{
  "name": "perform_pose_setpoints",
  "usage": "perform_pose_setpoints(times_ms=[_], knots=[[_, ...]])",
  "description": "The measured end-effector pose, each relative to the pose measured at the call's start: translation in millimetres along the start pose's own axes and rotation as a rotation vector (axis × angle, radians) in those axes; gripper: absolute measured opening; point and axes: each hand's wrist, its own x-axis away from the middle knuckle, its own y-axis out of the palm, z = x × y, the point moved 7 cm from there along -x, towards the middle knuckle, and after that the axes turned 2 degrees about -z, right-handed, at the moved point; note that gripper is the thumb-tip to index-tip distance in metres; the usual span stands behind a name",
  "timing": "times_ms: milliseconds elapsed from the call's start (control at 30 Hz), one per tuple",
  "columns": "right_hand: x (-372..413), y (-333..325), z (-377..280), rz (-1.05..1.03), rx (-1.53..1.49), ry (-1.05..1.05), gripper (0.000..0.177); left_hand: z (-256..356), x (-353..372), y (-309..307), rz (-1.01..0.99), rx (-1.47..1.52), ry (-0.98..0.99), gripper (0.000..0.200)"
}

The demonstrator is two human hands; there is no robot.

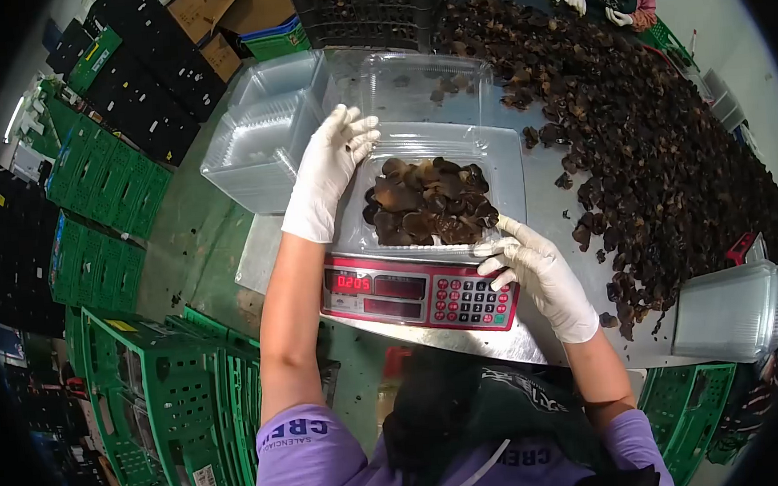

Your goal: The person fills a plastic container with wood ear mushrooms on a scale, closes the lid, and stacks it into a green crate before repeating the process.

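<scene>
A clear plastic clamshell container (389,240) holds a heap of dark brown wood ear mushrooms (431,200). It sits on the platform of a red digital scale (419,293) whose display reads about 0.205. The container's lid (428,80) lies folded back behind it. My left hand (335,162), in a white glove, is beside the container's back left corner, its fingers apart and bent toward the lid side. At the front right corner, my gloved right hand (538,274) has spread fingers at the rim. Neither hand visibly wraps around anything.
Loose mushrooms (634,166) cover the right of the metal table. Stacked clear containers stand at left (254,149) and right (727,311). A black crate (366,17) is behind. Green crates (166,390) line the left floor. Another person's gloved hands (575,1) are across the table.
</scene>
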Motion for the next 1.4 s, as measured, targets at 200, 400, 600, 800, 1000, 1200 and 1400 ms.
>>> perform_pose_setpoints(times_ms=[200,400,600,800,1000,1200,1400], knots=[[2,-5,0,0.02,-0.074,-0.005,0.043,45,85,65,-0.048,-0.908,0.389,0.025],[-18,-11,3,0.114,0.068,0.169,0.027,21,113,46,0.173,-1.074,0.206,0.051],[-41,8,-35,0.215,1.553,-0.11,0.028,-2,113,29,0.166,-1.071,0.151,0.065],[-12,-3,-6,-0.006,0.396,0.201,0.026,19,145,42,0.432,-1.548,0.004,0.058],[-9,12,10,0.134,0.104,0.102,0.031,-23,147,23,0.308,-0.727,-0.048,0.044],[3,-1,-6,0.207,0.077,-0.121,0.015,-77,167,15,-0.05,-0.101,0.043,0.057],[16,36,-12,0.083,0.043,-0.31,0.025,-42,208,26,0.193,-0.237,0.249,0.056]])
